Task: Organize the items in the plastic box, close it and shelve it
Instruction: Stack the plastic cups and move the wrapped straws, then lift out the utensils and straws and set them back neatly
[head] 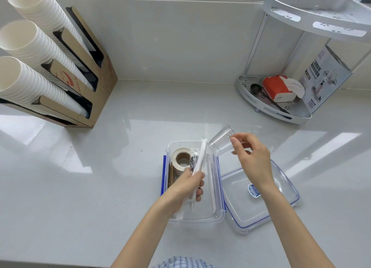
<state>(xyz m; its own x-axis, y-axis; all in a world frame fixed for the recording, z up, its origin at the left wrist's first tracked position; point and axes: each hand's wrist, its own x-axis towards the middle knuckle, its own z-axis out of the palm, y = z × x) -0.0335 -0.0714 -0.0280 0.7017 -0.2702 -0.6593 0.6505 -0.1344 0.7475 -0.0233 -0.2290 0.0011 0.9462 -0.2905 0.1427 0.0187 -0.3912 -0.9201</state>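
The left hand [187, 184] covers the near ends of the paper-wrapped straws [199, 159]. Small dark items [194, 161] behind the tape roll [180, 161] are unidentifiable. The lid's label [254, 190] is unreadable.

Clear box [217, 217], blue-trimmed lid [261, 213]

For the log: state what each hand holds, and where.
Left hand: wrapped straws, gripped at their lower part. Right hand: clear cup, fingertips on its side.
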